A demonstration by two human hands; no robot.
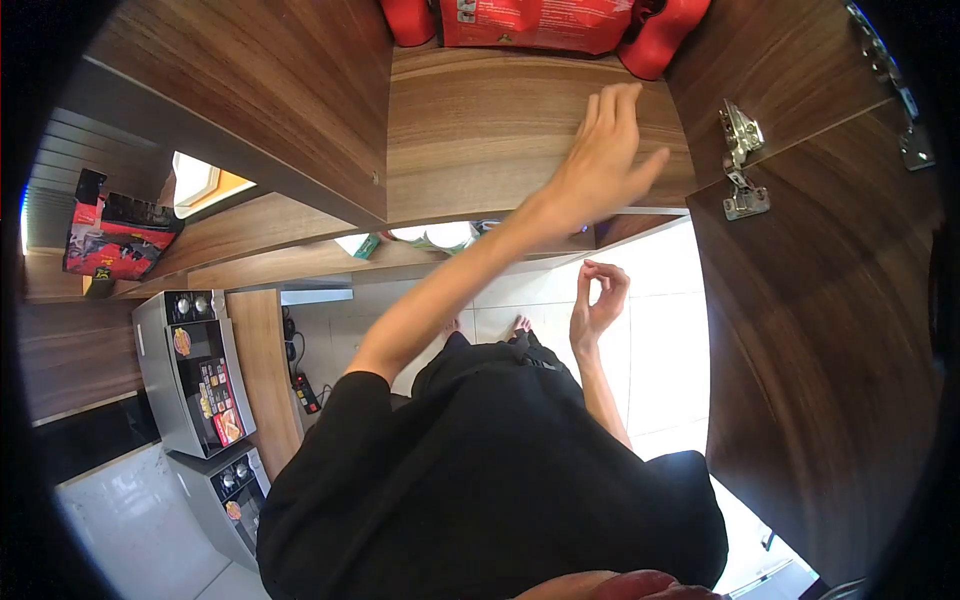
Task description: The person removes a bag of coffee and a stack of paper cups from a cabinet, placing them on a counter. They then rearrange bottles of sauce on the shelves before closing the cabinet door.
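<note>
My left hand reaches over the bare wooden cabinet shelf, its thumb spread away from the fingers and nothing held in it. Just beyond its fingertips, at the back of the shelf, are a red packet and a red object beside it. My right hand is lower, below the shelf's front edge and over the light floor. Its fingers curl round to the thumb in a ring, with no object visible in it.
An open cabinet door with metal hinges stands at the right. White-lidded containers sit on a lower level. At the left are a red-and-black package, silver ovens and a power strip.
</note>
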